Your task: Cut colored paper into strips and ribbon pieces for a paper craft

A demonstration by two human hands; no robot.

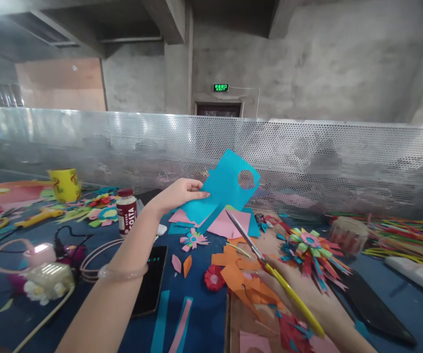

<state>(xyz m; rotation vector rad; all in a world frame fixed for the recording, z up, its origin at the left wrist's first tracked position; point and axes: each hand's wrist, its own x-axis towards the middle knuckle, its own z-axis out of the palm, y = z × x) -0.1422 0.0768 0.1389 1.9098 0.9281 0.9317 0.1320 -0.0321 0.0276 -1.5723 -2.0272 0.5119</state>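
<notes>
My left hand (187,192) pinches the left edge of a blue paper sheet (223,184), raised and tilted above the table. A round hole is cut near the sheet's right corner, and a narrow strip hangs along its lower side. Closed around yellow-handled scissors (248,240) is my right hand (288,279); the blades point up and left toward the sheet's lower edge. Under the sheet lie pink paper (229,223) and more blue paper. Orange paper scraps (243,284) are beneath the scissors. A small layered paper flower (194,239) and a red flower (214,278) lie between my arms.
A brown-red bottle (126,213), a yellow tape roll (65,185) and a glue gun (38,217) stand or lie left. A phone (150,279) is beside my left forearm. Right are a large paper flower (310,245), a black phone-like slab (377,306) and a power strip (417,277). A perforated metal screen (307,157) rises behind.
</notes>
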